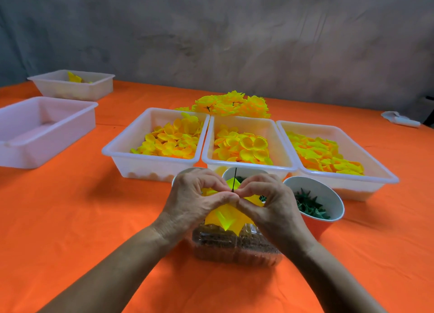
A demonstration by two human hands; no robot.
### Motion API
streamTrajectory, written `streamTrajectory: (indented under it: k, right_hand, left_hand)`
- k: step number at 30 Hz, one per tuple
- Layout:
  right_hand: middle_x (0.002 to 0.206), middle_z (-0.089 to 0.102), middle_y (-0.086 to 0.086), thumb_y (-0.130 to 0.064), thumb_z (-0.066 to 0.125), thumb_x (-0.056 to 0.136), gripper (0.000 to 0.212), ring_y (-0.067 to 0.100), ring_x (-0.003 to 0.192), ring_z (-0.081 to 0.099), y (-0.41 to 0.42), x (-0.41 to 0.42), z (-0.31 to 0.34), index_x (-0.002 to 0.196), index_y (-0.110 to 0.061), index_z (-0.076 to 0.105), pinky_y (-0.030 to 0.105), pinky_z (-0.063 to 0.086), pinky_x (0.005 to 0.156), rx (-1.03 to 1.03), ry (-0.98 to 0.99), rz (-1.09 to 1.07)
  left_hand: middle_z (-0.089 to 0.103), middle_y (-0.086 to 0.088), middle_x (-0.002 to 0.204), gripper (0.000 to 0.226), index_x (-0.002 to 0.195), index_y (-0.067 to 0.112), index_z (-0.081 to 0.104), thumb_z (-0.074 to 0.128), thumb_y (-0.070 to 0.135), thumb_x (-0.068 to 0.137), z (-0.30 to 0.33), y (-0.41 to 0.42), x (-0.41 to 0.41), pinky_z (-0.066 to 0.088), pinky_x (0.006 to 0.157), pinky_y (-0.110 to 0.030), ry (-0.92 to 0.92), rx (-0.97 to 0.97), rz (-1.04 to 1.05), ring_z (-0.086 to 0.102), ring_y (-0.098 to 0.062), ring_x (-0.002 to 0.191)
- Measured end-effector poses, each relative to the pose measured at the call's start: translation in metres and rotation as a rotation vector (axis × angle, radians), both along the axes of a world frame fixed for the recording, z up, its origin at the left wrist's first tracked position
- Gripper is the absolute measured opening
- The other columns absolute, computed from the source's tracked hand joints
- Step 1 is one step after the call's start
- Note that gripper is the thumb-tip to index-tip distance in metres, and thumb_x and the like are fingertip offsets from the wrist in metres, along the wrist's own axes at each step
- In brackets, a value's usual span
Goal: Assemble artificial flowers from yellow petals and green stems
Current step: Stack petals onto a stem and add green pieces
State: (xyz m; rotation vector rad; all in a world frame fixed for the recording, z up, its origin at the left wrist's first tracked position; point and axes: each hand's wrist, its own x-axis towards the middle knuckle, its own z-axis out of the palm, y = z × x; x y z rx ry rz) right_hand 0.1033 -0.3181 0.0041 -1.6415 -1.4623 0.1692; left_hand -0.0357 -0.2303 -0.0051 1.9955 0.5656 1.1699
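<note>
Both hands, left hand and right hand, meet fingertip to fingertip, pinching yellow petals threaded on a thin dark stem that rises between them; three white bins of loose petals sit just beyond on the orange tabletop.

Light: bright, even, soft, from above.
Shadows: faint ones left of the white plastic trays on the orange-covered table.
Colour: oversaturated yellows and oranges.
Sharpness: soft throughout, fine detail smeared.
Edges: wide-angle bending and mild darkening at corners.
</note>
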Motion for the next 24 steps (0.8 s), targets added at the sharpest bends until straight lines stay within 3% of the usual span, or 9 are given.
streamTrajectory:
  k: [3, 7, 12, 17, 19, 21, 24]
  right_hand:
    - [0.086, 0.066, -0.005, -0.029, 0.079, 0.071, 0.011, 0.011, 0.095, 0.056, 0.0, 0.0, 0.0, 0.074, -0.02, 0.074, 0.019, 0.042, 0.081, -0.024, 0.061, 0.009]
    - [0.094, 0.067, 0.0, -0.017, 0.08, 0.072, 0.015, 0.015, 0.101, 0.059, -0.004, 0.006, 0.0, 0.086, -0.016, 0.077, 0.035, 0.048, 0.089, -0.105, 0.202, 0.067]
    - [0.099, 0.068, 0.006, 0.006, 0.074, 0.073, 0.025, 0.008, 0.093, 0.064, -0.011, 0.013, -0.003, 0.094, -0.007, 0.073, 0.022, 0.052, 0.076, -0.082, 0.521, 0.209]
    - [0.094, 0.074, 0.006, -0.007, 0.073, 0.073, 0.02, 0.012, 0.086, 0.069, -0.017, 0.032, 0.001, 0.093, -0.003, 0.074, 0.022, 0.054, 0.074, 0.023, 0.632, 0.145]
    - [0.087, 0.075, 0.009, -0.003, 0.071, 0.075, 0.016, 0.01, 0.077, 0.068, -0.016, 0.051, 0.004, 0.091, -0.002, 0.074, 0.018, 0.052, 0.071, 0.085, 0.581, 0.017]
    - [0.085, 0.074, 0.014, 0.003, 0.071, 0.076, 0.014, 0.014, 0.074, 0.067, -0.015, 0.075, 0.003, 0.088, -0.004, 0.074, 0.025, 0.054, 0.073, 0.059, 0.459, -0.157]
    - [0.088, 0.074, 0.013, -0.001, 0.074, 0.073, 0.017, 0.022, 0.082, 0.068, -0.01, 0.109, -0.003, 0.088, -0.008, 0.076, 0.037, 0.054, 0.082, -0.198, 0.17, -0.384]
  left_hand:
    - [0.069, 0.005, 0.073, 0.012, 0.062, 0.023, 0.072, 0.077, 0.034, 0.061, -0.006, 0.003, 0.001, 0.053, 0.075, -0.034, -0.044, -0.024, -0.03, 0.065, -0.012, 0.075]
    - [0.068, 0.004, 0.073, 0.018, 0.065, 0.023, 0.072, 0.076, 0.041, 0.062, -0.01, 0.005, 0.002, 0.052, 0.07, -0.027, -0.065, 0.001, -0.065, 0.064, -0.011, 0.072]
    - [0.066, 0.006, 0.076, 0.017, 0.076, 0.029, 0.075, 0.076, 0.041, 0.063, -0.012, 0.009, 0.003, 0.053, 0.073, -0.033, -0.004, -0.013, -0.083, 0.064, -0.016, 0.078]
    - [0.064, 0.007, 0.078, 0.016, 0.081, 0.021, 0.077, 0.075, 0.03, 0.067, -0.009, 0.011, 0.003, 0.052, 0.076, -0.037, 0.075, -0.026, -0.123, 0.062, -0.014, 0.082]
    - [0.064, 0.005, 0.081, 0.017, 0.081, 0.023, 0.076, 0.074, 0.032, 0.066, -0.008, 0.011, 0.003, 0.051, 0.078, -0.035, 0.092, -0.039, -0.146, 0.063, -0.014, 0.083]
    - [0.065, 0.002, 0.083, 0.017, 0.081, 0.025, 0.075, 0.074, 0.033, 0.066, -0.006, 0.011, 0.002, 0.051, 0.08, -0.033, 0.102, -0.062, -0.159, 0.063, -0.013, 0.086]
    - [0.065, 0.003, 0.083, 0.018, 0.08, 0.025, 0.075, 0.074, 0.034, 0.064, -0.006, 0.011, 0.003, 0.051, 0.081, -0.033, 0.106, -0.063, -0.158, 0.063, -0.013, 0.087]
